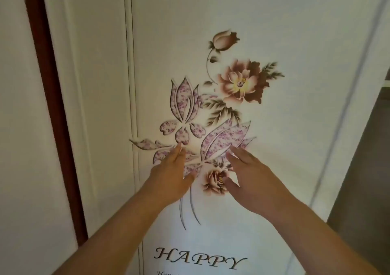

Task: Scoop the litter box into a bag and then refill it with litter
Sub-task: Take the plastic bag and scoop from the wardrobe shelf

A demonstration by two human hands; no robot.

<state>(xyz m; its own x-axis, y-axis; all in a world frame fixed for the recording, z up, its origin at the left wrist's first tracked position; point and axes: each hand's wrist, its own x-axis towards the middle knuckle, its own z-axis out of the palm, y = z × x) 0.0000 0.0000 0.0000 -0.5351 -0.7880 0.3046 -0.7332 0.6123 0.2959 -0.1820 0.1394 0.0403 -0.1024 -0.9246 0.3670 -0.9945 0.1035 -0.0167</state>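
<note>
**Both hands raised before flowered door**

A white panel door [274,32] bearing printed flowers [238,82] and the word "HAPPY" [199,258] fills the view. The left hand [168,179] and right hand [251,179] reach toward it, fingers straight, holding nothing. No litter box, bag or litter is in view.

A home interior: a white sliding door [211,32] printed with brown and purple flowers [240,82] and the word HAPPY [199,258], set beside a dark wooden frame [52,106] and a plain pale wall [19,148]
</note>
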